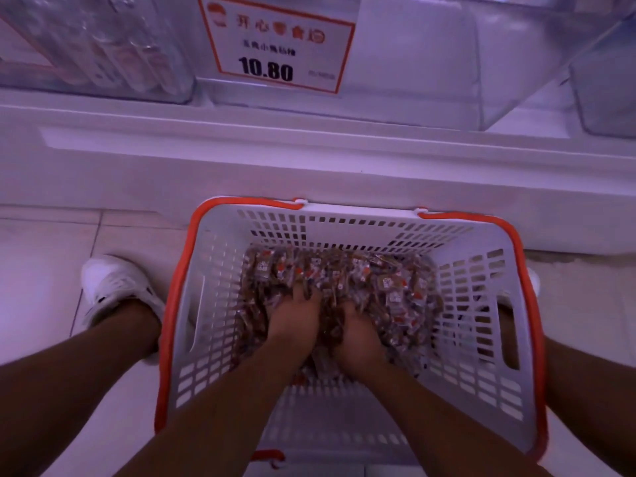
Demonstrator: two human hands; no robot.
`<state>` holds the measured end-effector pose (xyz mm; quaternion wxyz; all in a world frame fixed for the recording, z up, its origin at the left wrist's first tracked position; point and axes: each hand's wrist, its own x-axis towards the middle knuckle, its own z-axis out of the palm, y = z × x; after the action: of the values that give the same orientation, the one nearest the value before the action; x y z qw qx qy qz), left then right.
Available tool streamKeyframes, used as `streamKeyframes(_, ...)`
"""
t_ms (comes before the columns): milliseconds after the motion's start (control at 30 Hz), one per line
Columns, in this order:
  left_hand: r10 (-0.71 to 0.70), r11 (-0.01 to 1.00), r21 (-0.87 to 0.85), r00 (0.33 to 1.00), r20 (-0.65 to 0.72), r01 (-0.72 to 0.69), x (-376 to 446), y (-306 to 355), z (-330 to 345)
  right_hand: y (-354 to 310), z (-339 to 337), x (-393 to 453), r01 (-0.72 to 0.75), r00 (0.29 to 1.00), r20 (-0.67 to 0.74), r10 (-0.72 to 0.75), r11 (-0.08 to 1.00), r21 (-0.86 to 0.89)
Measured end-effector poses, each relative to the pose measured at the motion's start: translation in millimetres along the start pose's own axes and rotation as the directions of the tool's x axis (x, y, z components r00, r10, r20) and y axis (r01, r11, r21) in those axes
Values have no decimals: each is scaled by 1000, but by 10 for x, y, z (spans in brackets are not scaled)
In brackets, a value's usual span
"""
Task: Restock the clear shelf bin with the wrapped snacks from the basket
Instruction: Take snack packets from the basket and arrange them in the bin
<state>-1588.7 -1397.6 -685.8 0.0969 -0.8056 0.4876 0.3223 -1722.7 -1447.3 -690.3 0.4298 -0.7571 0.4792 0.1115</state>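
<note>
Both hands down in the basket (481, 304), side by side, wrists nearly touching. Left hand (292, 316) lies palm-down on the snacks (389, 287), fingers curled forward and dug into the pile; fingertips partly buried. Right hand (358, 342) just beside it, fingers curled under and sunk among the wrappers. Each grip narrow, closing on a bunch of snacks; how many each holds cannot be told, the picture is blurred there. Snacks heaped at the basket's far half, around and ahead of both hands, more spread to the right of the right hand; near half of the basket floor shows bare. Basket white, slotted, orange rim, on the floor (44, 242) between the person's feet, its far edge against the shelf (309, 160) base. Bin (413, 80) sits above on the shelf, well apart from the hands, a price card (278, 43) reading 10.80 on its front. White shoe (117, 287) left of the basket.
</note>
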Motion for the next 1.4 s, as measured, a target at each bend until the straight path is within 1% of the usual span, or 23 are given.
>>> streamKeyframes(100,82,996,23,996,-34,-81,-127,-69,114,128,7,-90,136,989,79,-123,972,-194)
streamKeyframes(167,115,993,-14,993,-18,-115,-165,-216,87,187,99,-164,229,973,122,-197,895,-382)
streamKeyframes(200,126,991,-51,992,-1,-126,-171,-301,49,209,159,-198,252,967,146,-208,851,-461)
streamKeyframes(267,181,978,-118,981,64,-173,-173,-453,-65,221,250,-245,238,971,149,-187,810,-536)
streamKeyframes(300,232,968,-117,967,107,-220,-176,-506,-128,213,271,-256,220,976,131,-177,810,-543)
streamKeyframes(367,319,948,-64,929,190,-313,-211,-550,-230,176,263,-242,191,981,84,-172,836,-515)
streamKeyframes(467,369,915,70,895,251,-397,-338,-518,-237,117,168,-178,158,986,12,-167,908,-389)
streamKeyframes(533,344,917,122,908,238,-379,-455,-436,-140,79,88,-144,120,992,-3,-124,966,-230)
streamKeyframes(600,321,921,150,917,236,-361,-522,-316,-25,51,31,-131,70,997,-8,-71,993,-93)
streamKeyframes(633,304,924,162,923,236,-346,-538,-262,31,43,20,-132,75,997,-20,-77,993,-87)
streamKeyframes(667,279,934,165,934,222,-318,-537,-220,82,38,27,-133,110,993,-21,-113,985,-134)
streamKeyframes(700,252,945,160,948,193,-284,-535,-197,109,36,57,-133,161,987,8,-163,965,-209)
streamKeyframes(733,230,955,154,960,159,-255,-527,-194,123,35,100,-136,206,978,66,-196,940,-272)
streamKeyframes(800,223,957,166,970,100,-238,-515,-229,148,27,193,-141,239,967,169,-193,915,-326)
streamKeyframes(833,239,950,185,967,88,-252,-516,-252,166,21,230,-138,239,966,178,-187,906,-349)
streamKeyframes(933,279,922,257,958,72,-288,-534,-322,248,31,295,-116,226,973,141,-185,891,-393)
streamKeyframes(1033,254,933,250,966,47,-258,-529,-350,265,67,296,-92,166,984,117,-134,927,-335)
streamKeyframes(1133,216,949,230,976,19,-214,-525,-303,254,80,289,-77,124,991,92,-99,942,-313)
streamKeyframes(1233,193,947,257,981,24,-193,-532,-201,303,140,190,-77,74,997,36,-68,976,-203)
streamKeyframes(1300,180,943,279,983,29,-181,-520,-113,303,146,35,-42,-20,999,48,20,1000,5)
streamKeyframes(1333,175,939,296,984,33,-177,-513,-77,275,112,-73,-5,-99,994,67,90,985,144)
streamKeyframes(1367,164,935,312,985,47,-170,-508,-53,222,46,-203,26,-182,983,93,161,937,299)
streamKeyframes(1400,143,935,318,988,60,-155,-508,-52,131,-34,-351,48,-261,965,142,220,854,450)
